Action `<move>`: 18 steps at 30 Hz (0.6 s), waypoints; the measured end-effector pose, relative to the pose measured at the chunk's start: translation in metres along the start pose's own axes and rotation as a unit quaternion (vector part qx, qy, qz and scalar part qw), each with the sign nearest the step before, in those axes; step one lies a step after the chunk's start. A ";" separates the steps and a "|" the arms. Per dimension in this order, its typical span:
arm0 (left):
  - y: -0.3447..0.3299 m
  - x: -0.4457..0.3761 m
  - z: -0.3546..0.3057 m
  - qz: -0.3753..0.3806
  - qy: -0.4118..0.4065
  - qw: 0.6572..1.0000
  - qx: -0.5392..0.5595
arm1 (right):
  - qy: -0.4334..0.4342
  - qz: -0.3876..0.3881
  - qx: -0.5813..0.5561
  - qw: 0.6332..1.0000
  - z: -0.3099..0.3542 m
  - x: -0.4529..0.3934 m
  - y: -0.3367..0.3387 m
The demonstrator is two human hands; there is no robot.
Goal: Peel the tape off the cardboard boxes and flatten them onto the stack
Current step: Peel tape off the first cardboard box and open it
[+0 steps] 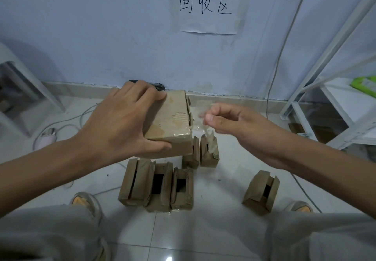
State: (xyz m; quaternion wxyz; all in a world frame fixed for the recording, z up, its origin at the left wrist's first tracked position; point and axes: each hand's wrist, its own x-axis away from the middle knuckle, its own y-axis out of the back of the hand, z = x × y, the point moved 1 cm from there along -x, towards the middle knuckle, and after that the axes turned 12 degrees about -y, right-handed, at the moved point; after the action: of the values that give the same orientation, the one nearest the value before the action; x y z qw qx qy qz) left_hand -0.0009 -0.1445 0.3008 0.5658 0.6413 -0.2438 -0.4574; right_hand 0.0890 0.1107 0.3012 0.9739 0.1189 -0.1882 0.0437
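Observation:
My left hand grips a closed brown cardboard box in the air above the floor, fingers over its far edge and thumb on its near face. Just to the box's right, my right hand pinches a strip of clear tape that still runs to the box's right end. Several opened small cardboard boxes stand on the tiles below: a row of three, two more behind them, and one apart on the right.
A white wall with a taped paper sign is straight ahead. White metal shelving stands at the right, a grey stand at the left. Cables lie on the tiled floor. My knees and shoes fill the bottom.

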 end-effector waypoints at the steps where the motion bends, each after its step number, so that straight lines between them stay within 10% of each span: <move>1: 0.000 0.000 -0.001 -0.003 -0.004 1.000 -0.011 | -0.032 0.016 -0.021 0.999 -0.002 -0.001 0.000; 9: 0.007 -0.003 -0.007 -0.032 -0.043 0.996 -0.072 | -0.193 0.044 -0.288 0.937 -0.013 -0.004 -0.017; 18: 0.012 -0.003 -0.006 -0.037 -0.072 0.991 -0.104 | -0.242 0.066 -0.237 0.939 -0.017 -0.009 -0.016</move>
State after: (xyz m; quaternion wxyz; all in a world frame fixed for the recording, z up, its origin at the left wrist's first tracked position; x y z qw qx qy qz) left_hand 0.0054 -0.1421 0.3123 0.5931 0.5528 -0.2109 -0.5459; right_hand 0.0889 0.0994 0.2797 0.8941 -0.1205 -0.4302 0.0316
